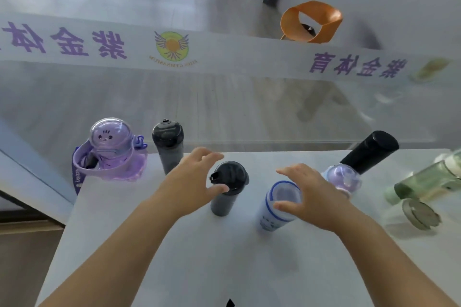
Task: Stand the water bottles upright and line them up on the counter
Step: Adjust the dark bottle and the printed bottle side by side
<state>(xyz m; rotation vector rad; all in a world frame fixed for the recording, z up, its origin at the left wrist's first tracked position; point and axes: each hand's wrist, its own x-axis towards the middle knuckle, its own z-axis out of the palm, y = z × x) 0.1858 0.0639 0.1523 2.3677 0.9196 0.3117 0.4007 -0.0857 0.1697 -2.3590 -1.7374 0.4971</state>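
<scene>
On the white counter (174,244) several bottles stand upright. A purple cartoon bottle (109,152) with a dome lid and a dark grey bottle (168,147) stand at the back left. My left hand (192,182) is spread beside a dark bottle with a black lid (228,187), thumb touching the lid. My right hand (314,197) arches over a white bottle with blue print (274,209), thumb against its side and fingers loose. Behind that hand are a small purple bottle (343,178) and a tall black bottle (369,152). A green glass bottle (424,182) lies on its side at the right.
A round metal lid (420,214) lies on the counter in front of the green bottle. The counter's left edge (69,219) drops off near the purple cartoon bottle. Beyond the back edge a glass panel with purple lettering overlooks a floor with an orange chair (311,22).
</scene>
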